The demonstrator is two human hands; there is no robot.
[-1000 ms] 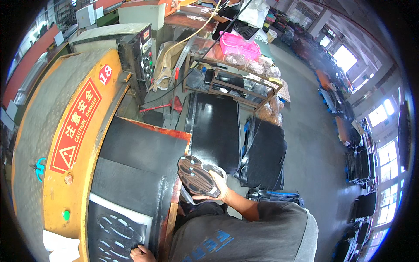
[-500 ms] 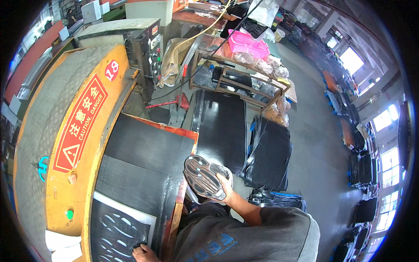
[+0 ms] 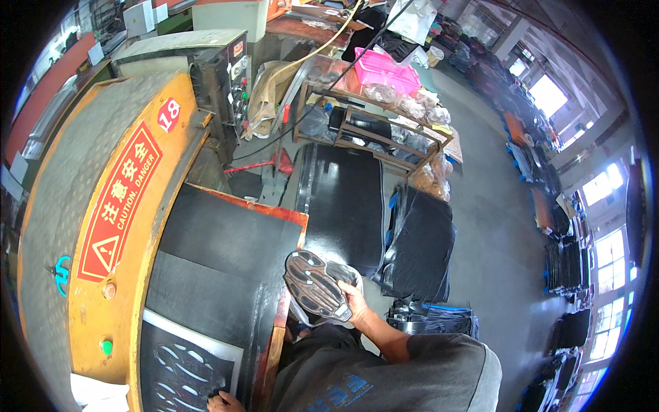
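Note:
My right hand (image 3: pixel 354 302) grips a sole-shaped cutting die (image 3: pixel 316 285) by its right edge, fingers wrapped over its rim. The die is dark brown with raised metal edges and several long openings, held tilted above the right edge of the press bed (image 3: pixel 294 281). At the lower edge my left hand (image 3: pixel 225 402) rests on a black sheet (image 3: pixel 185 371) with sole-shaped cut-outs, its fingers drawn together. What lies between those fingers is too small to make out. A white border (image 3: pixel 223 341) runs along that sheet. Plain black sheeting (image 3: pixel 226 230) covers the bed farther off.
A yellow press head (image 3: pixel 123 226) with red warning signs and a green button (image 3: pixel 106 347) stands at the left. Beyond the bed lie stacked black sheets (image 3: pixel 343 206) and a rack (image 3: pixel 371 141) with a pink basket (image 3: pixel 388 72). More piles (image 3: pixel 568 268) line the right wall.
The die has turned a little in my right hand and sits slightly lower. My view has shifted slightly. My left hand stays at the cut sheet.

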